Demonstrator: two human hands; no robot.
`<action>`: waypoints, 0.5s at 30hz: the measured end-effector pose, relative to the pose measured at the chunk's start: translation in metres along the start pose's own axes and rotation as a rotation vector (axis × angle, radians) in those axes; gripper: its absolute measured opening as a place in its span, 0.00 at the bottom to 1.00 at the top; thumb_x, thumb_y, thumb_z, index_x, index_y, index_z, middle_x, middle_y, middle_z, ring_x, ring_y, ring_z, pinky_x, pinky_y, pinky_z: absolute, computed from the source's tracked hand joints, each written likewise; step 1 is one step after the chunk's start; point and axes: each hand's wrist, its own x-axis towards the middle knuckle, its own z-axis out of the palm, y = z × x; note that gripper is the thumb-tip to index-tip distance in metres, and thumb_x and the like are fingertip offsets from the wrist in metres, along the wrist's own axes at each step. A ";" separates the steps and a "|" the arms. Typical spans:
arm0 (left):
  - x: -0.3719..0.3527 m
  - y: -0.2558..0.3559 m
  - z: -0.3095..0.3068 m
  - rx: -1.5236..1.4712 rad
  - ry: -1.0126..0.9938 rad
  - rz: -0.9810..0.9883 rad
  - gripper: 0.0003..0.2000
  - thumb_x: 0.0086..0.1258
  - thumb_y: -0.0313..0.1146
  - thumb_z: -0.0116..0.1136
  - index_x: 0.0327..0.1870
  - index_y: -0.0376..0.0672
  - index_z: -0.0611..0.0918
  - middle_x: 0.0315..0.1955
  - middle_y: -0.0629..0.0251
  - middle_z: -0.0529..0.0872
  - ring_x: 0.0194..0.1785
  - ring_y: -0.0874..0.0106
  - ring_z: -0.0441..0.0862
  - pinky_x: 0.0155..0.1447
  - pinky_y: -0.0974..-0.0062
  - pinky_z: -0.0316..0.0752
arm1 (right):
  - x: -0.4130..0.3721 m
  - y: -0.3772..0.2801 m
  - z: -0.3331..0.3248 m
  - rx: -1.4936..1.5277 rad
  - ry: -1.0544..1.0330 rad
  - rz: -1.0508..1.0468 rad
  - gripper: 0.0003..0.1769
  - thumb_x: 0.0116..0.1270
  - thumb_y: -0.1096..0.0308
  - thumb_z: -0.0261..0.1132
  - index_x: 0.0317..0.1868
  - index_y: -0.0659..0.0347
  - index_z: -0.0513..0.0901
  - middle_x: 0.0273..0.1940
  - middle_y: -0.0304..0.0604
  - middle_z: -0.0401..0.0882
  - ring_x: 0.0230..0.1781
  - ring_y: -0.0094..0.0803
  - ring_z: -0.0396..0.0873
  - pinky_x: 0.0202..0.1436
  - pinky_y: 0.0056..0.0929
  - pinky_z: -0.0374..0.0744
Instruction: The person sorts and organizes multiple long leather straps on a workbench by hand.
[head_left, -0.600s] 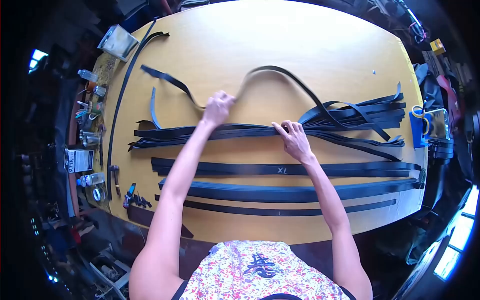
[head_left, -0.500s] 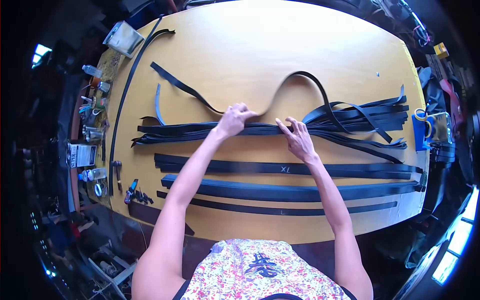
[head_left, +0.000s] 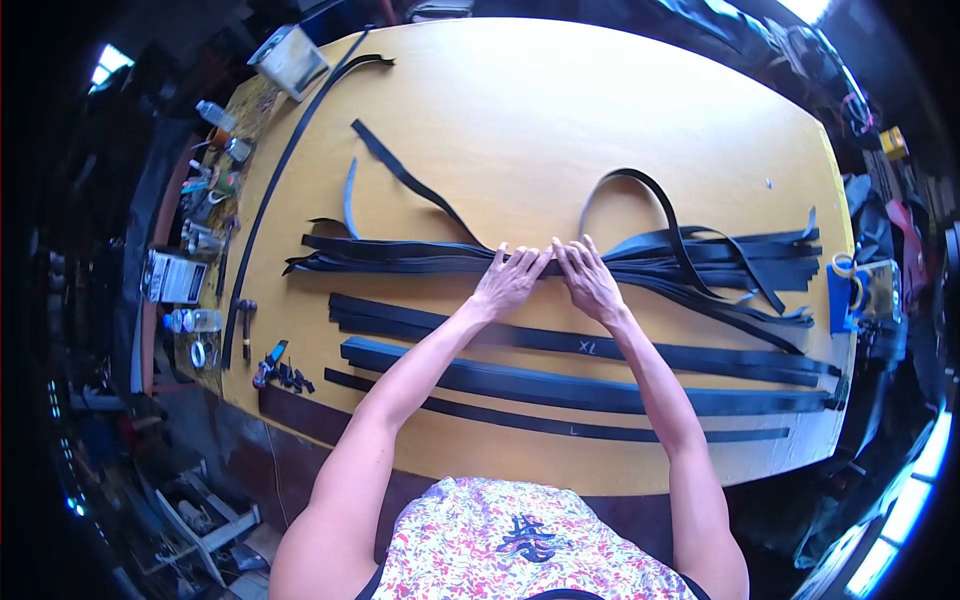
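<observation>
Head view — left hand [head_left: 507,283] beside right hand [head_left: 590,280], palms down — clamped on black straps [head_left: 410,258].

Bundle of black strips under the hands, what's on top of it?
The left hand and right hand are on the bundle, close together. One looped strip passes over its right part. The stretch directly beneath the hands is covered.

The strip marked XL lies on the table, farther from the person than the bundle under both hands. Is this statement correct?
Not quite. The head view shows the strip marked XL nearer to the person than the bundle. It does lie on the table, and the bundle is under the left hand and right hand.
</observation>
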 end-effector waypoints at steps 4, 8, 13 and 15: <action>-0.023 -0.030 -0.011 0.006 0.019 -0.059 0.24 0.70 0.42 0.55 0.65 0.47 0.70 0.51 0.64 0.75 0.58 0.67 0.73 0.62 0.56 0.63 | 0.004 -0.007 0.002 -0.117 -0.041 -0.006 0.36 0.61 0.67 0.62 0.68 0.72 0.63 0.53 0.52 0.70 0.61 0.44 0.68 0.79 0.50 0.52; -0.005 -0.047 -0.024 -0.095 -0.125 -0.024 0.15 0.68 0.37 0.56 0.54 0.49 0.76 0.45 0.64 0.78 0.54 0.64 0.77 0.57 0.58 0.69 | 0.023 -0.012 -0.020 0.016 -0.178 0.023 0.30 0.63 0.58 0.66 0.59 0.67 0.70 0.50 0.52 0.75 0.54 0.46 0.74 0.69 0.46 0.66; 0.054 -0.070 -0.131 -0.301 -0.437 0.121 0.12 0.71 0.33 0.54 0.53 0.47 0.79 0.47 0.61 0.82 0.55 0.60 0.79 0.57 0.60 0.72 | 0.060 -0.011 -0.122 0.378 -0.410 0.146 0.21 0.65 0.53 0.66 0.41 0.65 0.78 0.33 0.53 0.80 0.38 0.50 0.81 0.46 0.45 0.77; 0.079 -0.084 -0.169 -0.406 -0.343 0.117 0.13 0.70 0.30 0.55 0.54 0.44 0.81 0.46 0.54 0.85 0.52 0.56 0.81 0.57 0.62 0.74 | 0.074 -0.011 -0.176 0.465 -0.412 0.302 0.23 0.67 0.48 0.65 0.37 0.65 0.80 0.30 0.48 0.81 0.33 0.41 0.81 0.41 0.39 0.78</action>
